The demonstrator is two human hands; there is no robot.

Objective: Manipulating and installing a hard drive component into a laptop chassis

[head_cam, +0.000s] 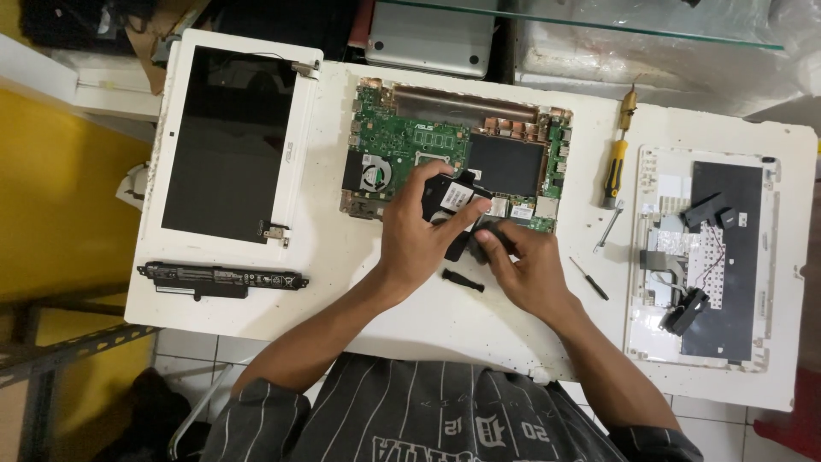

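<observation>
- Landmark: green circuit board (402, 141), sitting in the laptop base at the middle-back of the white table (410, 316).
- Left hand (416, 235) is at the near edge of the circuit board, fingers curled shut around a black part (451, 195) that carries a white label. The thumb lies along the part's near-right side, and the part is lifted just over the board's lower middle.
- Right hand (523, 265) is just right of the left hand and nearer the person than the board. Its fingertips pinch a smaller dark piece (487, 233) below the labelled part. I can't tell whether that piece is separate or joined to the part.
- Key relation: the black part lies between the two hands, long axis roughly diagonal, far-left to near-right. The left hand carries its bulk; the right hand only reaches its near end.
- A small black peg-like piece (463, 280) lies loose on the table between the wrists, on the near side of the board, touching neither hand.
- Right of the board: a yellow-handled screwdriver (615, 171), upright in view, and a thin dark screwdriver (590, 279) nearer the person. Both are well apart from the hands.
- Left of the board: the detached screen lid (229, 137), with a long black battery bar (221, 278) on its near side.
- Far right of the board: the white keyboard shell (723, 257), lying underside up.
</observation>
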